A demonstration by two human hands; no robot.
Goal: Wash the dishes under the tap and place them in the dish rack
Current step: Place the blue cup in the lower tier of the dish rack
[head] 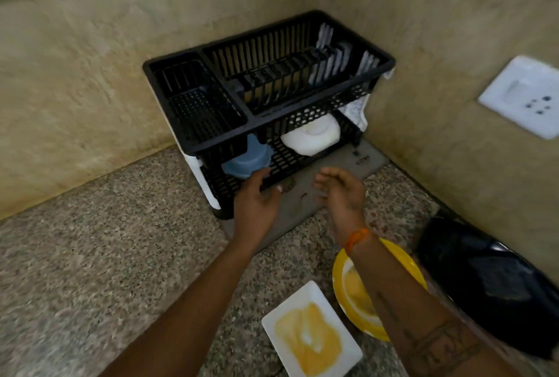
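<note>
Reaching mid-frame toward black dish rack [269, 86], left hand [257, 198] and right hand [341, 192] fingers loosely spread, empty, mat [357, 162] lettering blurred, unreadable

**Colours and patterns, counter corner**

Dish rack [269, 86]: black, white side panels. Bowls in its lower tier: one blue [246, 159], one white [311, 136]. Square plate [311, 331]: white, yellow-orange smear. Round plate [344, 286]: yellow. Counter [106, 240]: speckled grey-brown. Wall [90, 59]: mottled beige. Socket [523, 95]: white. Wrist thread [357, 239]: orange.

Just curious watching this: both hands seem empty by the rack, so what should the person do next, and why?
Probably reach the right hand back for the square white plate: it is smeared yellow, unwashed on the counter, and neither it nor the left hand holds anything.
</note>
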